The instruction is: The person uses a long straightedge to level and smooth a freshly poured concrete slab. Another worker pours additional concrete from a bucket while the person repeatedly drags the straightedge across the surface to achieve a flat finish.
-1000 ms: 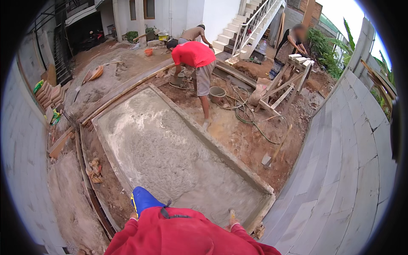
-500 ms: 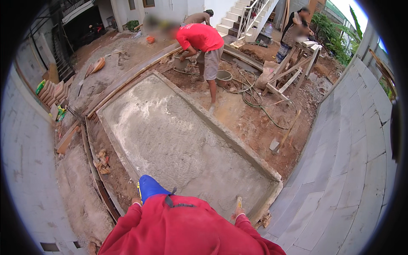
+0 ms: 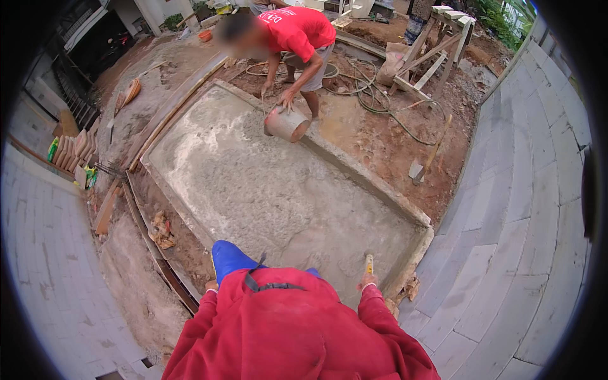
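Observation:
A rectangular bed of wet grey cement (image 3: 253, 183) with raised edges lies before me. My right hand (image 3: 368, 280) is closed on a pale tool (image 3: 369, 262) with yellow on it, held above the bed's near right corner; its far part is hard to make out. My left hand (image 3: 211, 285) is at the left side of my body, beside my blue-clad leg (image 3: 229, 256), with its fingers mostly hidden. Across the bed, a co-worker in a red T-shirt (image 3: 294, 35) bends and holds a tilted cement-coated bucket (image 3: 288, 126) over its far right edge.
Blockwork (image 3: 519, 240) borders the right. A wooden trestle (image 3: 437, 57), coiled hose (image 3: 373, 98) and long-handled tool (image 3: 430, 152) sit on dirt beyond the bed. Sacks (image 3: 69, 152) are stacked at left, near long boards (image 3: 177, 101). Another worker is partly visible behind.
The co-worker in red has lifted and tipped the bucket over the bed and come closer to it. My view has shifted; my right hand still holds the tool.

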A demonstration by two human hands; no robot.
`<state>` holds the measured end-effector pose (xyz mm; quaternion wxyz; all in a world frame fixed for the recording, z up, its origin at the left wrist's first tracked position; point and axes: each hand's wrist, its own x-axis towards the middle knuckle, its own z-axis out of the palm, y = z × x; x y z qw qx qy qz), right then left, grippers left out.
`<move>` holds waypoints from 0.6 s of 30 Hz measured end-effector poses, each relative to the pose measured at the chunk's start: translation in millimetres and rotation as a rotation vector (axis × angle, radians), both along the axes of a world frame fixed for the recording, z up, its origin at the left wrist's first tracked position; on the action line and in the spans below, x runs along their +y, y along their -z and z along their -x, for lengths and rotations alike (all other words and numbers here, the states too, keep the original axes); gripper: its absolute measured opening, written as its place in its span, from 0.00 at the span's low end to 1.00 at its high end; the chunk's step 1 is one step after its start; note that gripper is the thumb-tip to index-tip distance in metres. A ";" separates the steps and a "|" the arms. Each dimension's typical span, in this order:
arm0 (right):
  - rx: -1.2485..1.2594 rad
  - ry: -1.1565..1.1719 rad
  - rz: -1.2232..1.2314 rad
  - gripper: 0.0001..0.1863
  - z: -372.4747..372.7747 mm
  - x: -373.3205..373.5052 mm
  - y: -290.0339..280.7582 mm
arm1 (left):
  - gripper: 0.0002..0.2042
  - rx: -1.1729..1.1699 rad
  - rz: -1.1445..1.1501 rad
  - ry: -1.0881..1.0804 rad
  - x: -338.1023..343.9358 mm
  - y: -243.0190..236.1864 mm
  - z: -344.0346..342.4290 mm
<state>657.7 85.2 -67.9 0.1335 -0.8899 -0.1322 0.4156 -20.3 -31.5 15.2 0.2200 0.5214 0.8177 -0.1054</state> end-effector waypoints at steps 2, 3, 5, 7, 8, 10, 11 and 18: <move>-0.042 -0.183 -0.002 0.14 -50.2 -15.7 21.2 | 0.20 -0.018 0.047 0.054 30.5 11.5 -20.6; 0.040 -0.086 -0.017 0.13 -25.5 -11.9 17.6 | 0.20 0.031 0.097 0.026 21.4 3.2 -9.3; 0.145 0.128 -0.051 0.12 5.5 -4.1 -3.7 | 0.19 0.082 0.190 -0.039 5.6 -3.4 -3.0; 0.166 0.143 -0.048 0.11 -2.5 -5.0 -14.0 | 0.19 0.075 0.258 -0.069 11.1 2.6 -10.3; 0.170 0.120 -0.047 0.10 -11.9 -4.6 -13.5 | 0.19 0.051 0.215 -0.149 18.4 6.9 -16.8; 0.181 0.083 -0.030 0.10 -12.2 -1.5 -21.8 | 0.18 0.015 0.153 -0.313 13.3 13.7 -24.2; 0.196 0.092 -0.026 0.09 -4.6 -1.9 -28.5 | 0.18 0.023 0.164 -0.337 0.2 17.0 -17.5; 0.194 0.302 0.063 0.11 -12.0 15.4 -16.8 | 0.24 0.070 0.253 -0.138 -9.7 21.3 -20.2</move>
